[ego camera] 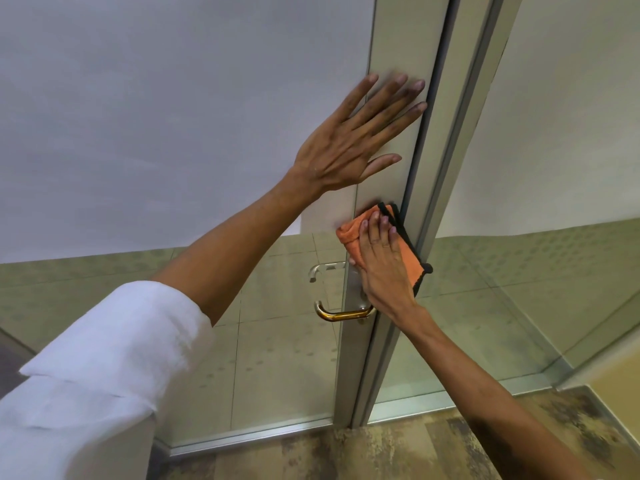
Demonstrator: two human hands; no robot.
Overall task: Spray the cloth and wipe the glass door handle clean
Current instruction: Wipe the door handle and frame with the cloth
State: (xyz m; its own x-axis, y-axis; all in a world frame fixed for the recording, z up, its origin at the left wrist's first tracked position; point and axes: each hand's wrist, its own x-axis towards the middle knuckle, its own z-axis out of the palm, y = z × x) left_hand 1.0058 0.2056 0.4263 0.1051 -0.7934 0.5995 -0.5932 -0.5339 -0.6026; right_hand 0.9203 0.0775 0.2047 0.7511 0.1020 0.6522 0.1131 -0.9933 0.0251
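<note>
I face the door (173, 133), frosted above and clear below, its metal frame (388, 133) running down the middle. My left hand (349, 147) lies open and flat on the frame, fingers spread, bracing it. My right hand (381, 268) presses the orange cloth (353, 233) flat against the frame, palm down, just above the handle (341, 315). The handle, a brass lever, sits below the cloth and partly behind my wrist. I see no spray bottle, so I judge the spraying done. The wiping looks under way on the frame, but the lever itself seems not yet covered; that remains.
</note>
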